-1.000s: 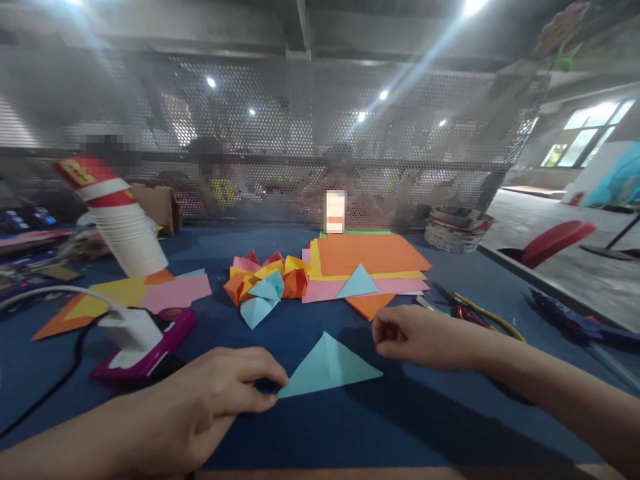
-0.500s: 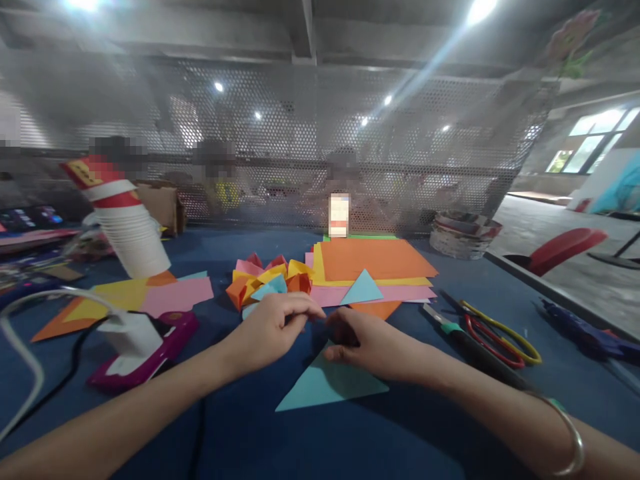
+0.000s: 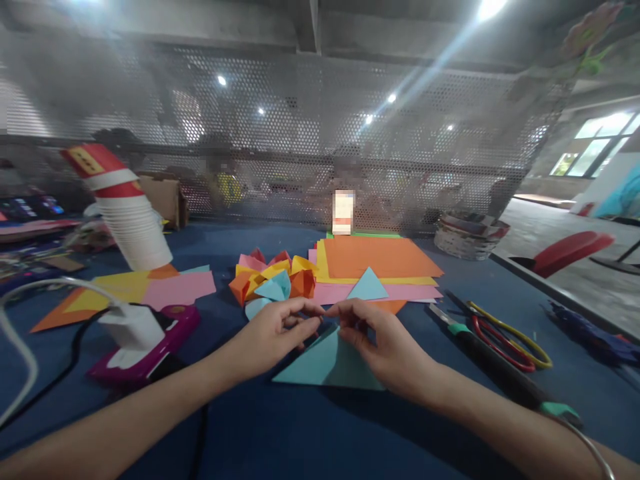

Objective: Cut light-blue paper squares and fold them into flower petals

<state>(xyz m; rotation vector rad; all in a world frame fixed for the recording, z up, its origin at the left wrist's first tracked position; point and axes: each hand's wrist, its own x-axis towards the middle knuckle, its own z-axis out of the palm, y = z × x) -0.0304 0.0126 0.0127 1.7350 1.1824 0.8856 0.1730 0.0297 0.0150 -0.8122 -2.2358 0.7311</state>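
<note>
A light blue paper triangle [image 3: 323,363], apparently folded, lies in front of me with its long edge towards me. My right hand [image 3: 383,340] is closed on its upper right part, thumb against the paper. At the top corner, my left hand [image 3: 285,327] has its fingers curled in a pinch, its fingertips meeting those of the right hand; the exact grip there is partly hidden. Just beyond the left hand sits a folded paper flower [image 3: 273,277] in orange, yellow, pink and blue. A smaller blue triangle [image 3: 369,285] rests on the stacked coloured paper [image 3: 380,257].
To the right lie a utility knife [image 3: 460,330] and red-and-yellow-handled scissors [image 3: 505,337]. A purple power strip [image 3: 175,333] with a white plug [image 3: 130,327] stands left, near loose paper sheets [image 3: 180,290] and leaning stacked paper cups [image 3: 133,227]. A woven basket [image 3: 470,237] is at the back right.
My right hand has shifted right and its fingers have come up to the triangle's top corner, meeting the left fingertips. The blue triangle has turned slightly, its long edge now nearly level.
</note>
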